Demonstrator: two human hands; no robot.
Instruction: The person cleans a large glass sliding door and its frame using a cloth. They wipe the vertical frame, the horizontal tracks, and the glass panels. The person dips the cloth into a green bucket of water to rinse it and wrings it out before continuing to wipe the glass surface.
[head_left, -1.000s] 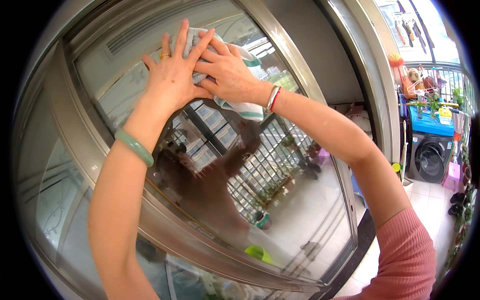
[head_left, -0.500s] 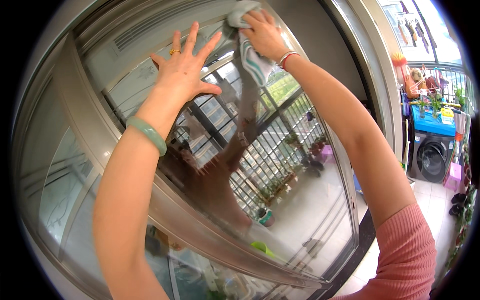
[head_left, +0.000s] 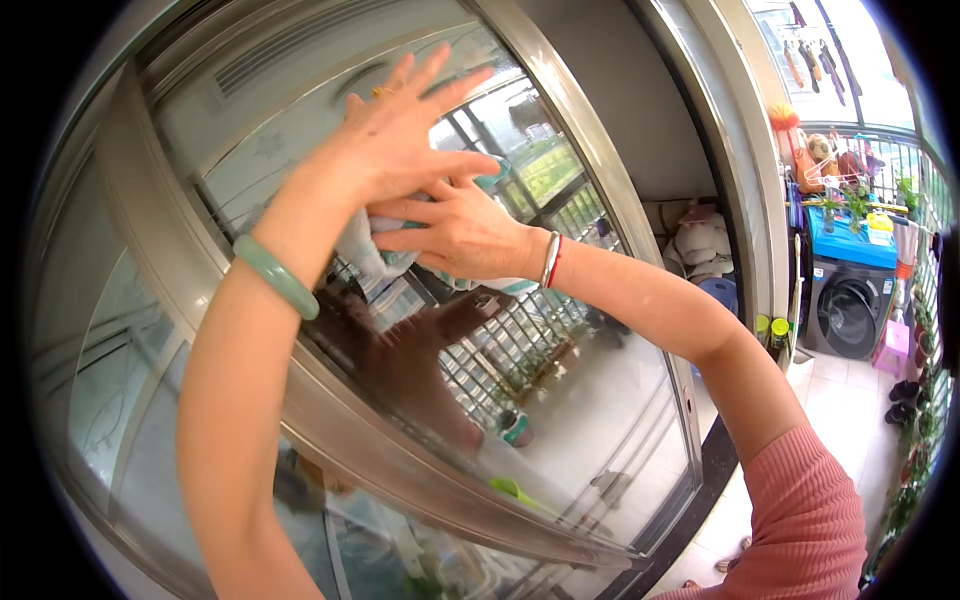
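A glass door panel (head_left: 600,420) in a metal frame stands before me, reflecting a balcony railing and my own arms. My right hand (head_left: 470,225) presses a white and green cloth (head_left: 372,235) against the glass. Part of that cloth is hidden behind both hands. My left hand (head_left: 385,135), with a gold ring and a green bangle (head_left: 277,278) on the wrist, has its fingers spread. It is just above the right hand and overlaps it in view; I cannot tell whether it touches the glass.
To the right, past the door frame (head_left: 560,90), a dark washing machine (head_left: 845,310) carries a blue cover (head_left: 850,240). A purple stool (head_left: 893,345), dark shoes (head_left: 903,400) and potted plants line the tiled floor (head_left: 840,410). Bundled white items (head_left: 703,240) sit in the dark opening.
My right hand has moved the cloth down and left across the glass, from the panel's top to below my left hand. My left hand has shifted slightly right, its fingers still spread.
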